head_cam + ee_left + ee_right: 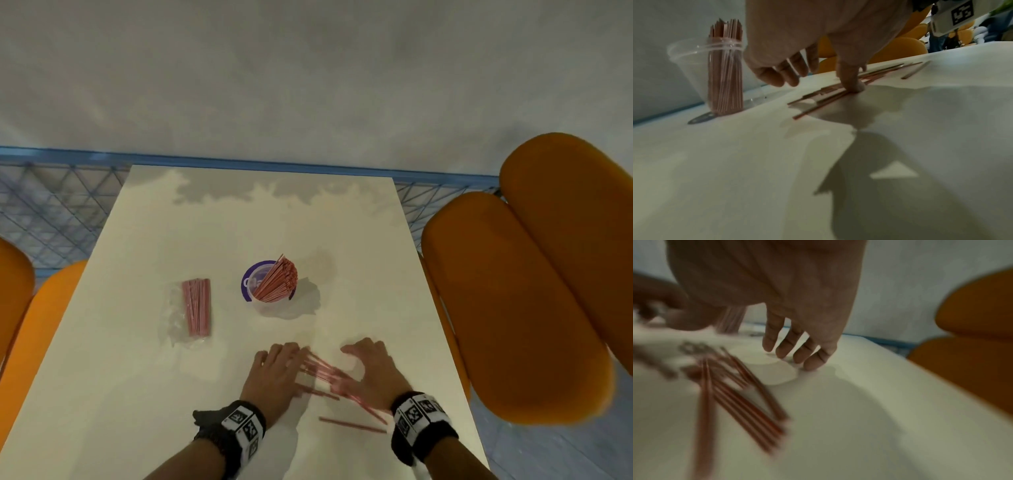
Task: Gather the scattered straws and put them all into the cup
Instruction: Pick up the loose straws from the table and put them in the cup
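Several thin pink straws [322, 371] lie loose on the white table [137, 394] between my two hands, and one more straw [352, 425] lies apart by my right wrist. My left hand [284, 363] is flat over their left ends. In the left wrist view its thumb [854, 84] presses on the straws [828, 95] while its fingers hang relaxed. My right hand [359, 370] rests on the right ends, fingers [797, 353] spread and touching the table. The clear cup [251, 291] [692, 69] stands beyond the hands, with a thick bunch of straws [277, 282] leaning in it.
A clear plastic packet of pink straws [197, 306] lies left of the cup. Orange chairs [513, 291] stand along the table's right side and another [30, 325] on the left. A blue wire fence [51, 212] runs behind the table's far edge.
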`<action>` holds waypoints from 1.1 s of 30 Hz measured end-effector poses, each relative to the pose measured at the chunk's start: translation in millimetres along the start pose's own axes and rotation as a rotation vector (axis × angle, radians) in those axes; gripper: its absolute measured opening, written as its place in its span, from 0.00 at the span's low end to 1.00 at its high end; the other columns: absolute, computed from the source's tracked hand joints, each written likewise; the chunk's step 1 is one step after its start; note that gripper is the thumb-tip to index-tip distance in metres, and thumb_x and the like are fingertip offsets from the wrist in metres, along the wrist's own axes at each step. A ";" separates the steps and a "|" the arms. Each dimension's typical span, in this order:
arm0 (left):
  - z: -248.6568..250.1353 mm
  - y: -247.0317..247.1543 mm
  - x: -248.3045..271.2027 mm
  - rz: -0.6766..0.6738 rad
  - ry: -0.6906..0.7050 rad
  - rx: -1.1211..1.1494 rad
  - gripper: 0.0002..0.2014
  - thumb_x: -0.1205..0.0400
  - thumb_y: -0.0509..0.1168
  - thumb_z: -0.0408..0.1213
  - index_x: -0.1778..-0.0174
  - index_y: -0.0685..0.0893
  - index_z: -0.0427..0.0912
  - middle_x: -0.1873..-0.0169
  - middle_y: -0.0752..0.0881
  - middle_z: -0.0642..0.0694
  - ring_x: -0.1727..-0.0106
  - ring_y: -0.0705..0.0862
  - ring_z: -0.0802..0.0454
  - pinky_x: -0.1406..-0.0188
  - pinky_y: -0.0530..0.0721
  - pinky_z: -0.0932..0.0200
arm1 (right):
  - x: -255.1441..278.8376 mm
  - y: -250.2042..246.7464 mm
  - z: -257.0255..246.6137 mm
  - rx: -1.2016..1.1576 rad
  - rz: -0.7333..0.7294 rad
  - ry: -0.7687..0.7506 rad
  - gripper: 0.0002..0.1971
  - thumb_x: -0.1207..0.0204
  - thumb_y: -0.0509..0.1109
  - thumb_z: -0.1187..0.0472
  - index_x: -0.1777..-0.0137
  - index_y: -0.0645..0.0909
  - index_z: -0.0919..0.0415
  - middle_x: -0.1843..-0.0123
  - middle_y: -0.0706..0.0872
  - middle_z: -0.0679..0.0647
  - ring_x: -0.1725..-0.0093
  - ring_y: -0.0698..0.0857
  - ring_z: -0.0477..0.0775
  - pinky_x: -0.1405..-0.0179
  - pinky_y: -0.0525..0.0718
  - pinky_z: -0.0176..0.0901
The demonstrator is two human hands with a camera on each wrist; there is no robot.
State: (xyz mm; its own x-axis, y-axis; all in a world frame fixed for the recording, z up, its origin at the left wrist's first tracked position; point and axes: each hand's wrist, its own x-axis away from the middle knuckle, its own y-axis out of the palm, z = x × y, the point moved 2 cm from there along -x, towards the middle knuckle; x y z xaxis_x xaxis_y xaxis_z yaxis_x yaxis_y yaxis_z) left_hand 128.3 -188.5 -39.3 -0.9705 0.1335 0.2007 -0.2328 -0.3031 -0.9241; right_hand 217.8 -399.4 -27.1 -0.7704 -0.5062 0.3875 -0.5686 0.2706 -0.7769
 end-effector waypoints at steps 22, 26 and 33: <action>1.4 29.4 23.6 0.022 -0.183 0.652 0.54 0.28 0.45 0.78 0.14 0.41 0.45 0.15 0.41 0.52 0.18 0.31 0.61 0.22 0.30 0.62 | 88.8 94.1 18.6 -0.302 0.474 0.199 0.38 0.18 0.53 0.38 0.20 0.64 0.68 0.20 0.67 0.67 0.16 0.57 0.54 0.20 0.55 0.34; 29.0 30.5 17.0 -0.010 -0.172 0.680 0.54 0.27 0.51 0.76 0.14 0.40 0.44 0.16 0.42 0.54 0.19 0.32 0.60 0.21 0.31 0.60 | 82.4 99.2 -3.1 -0.255 0.399 0.126 0.35 0.18 0.46 0.40 0.15 0.45 0.53 0.15 0.50 0.54 0.15 0.43 0.45 0.17 0.59 0.57; 21.1 25.7 14.3 -0.105 -0.066 0.582 0.51 0.23 0.71 0.49 0.15 0.40 0.49 0.17 0.38 0.57 0.17 0.35 0.59 0.19 0.43 0.60 | 69.7 62.3 -2.2 -0.034 0.209 0.096 0.56 0.35 0.45 0.19 0.14 0.44 0.57 0.14 0.43 0.46 0.15 0.42 0.49 0.15 0.45 0.55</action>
State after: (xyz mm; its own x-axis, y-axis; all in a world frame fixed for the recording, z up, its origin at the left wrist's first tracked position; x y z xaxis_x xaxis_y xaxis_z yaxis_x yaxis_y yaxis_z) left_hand 107.1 -214.3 -53.4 -0.9379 0.1380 0.3184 -0.3060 -0.7613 -0.5716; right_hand 128.1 -416.0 -47.4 -0.8956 -0.3563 0.2664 -0.4016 0.3902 -0.8285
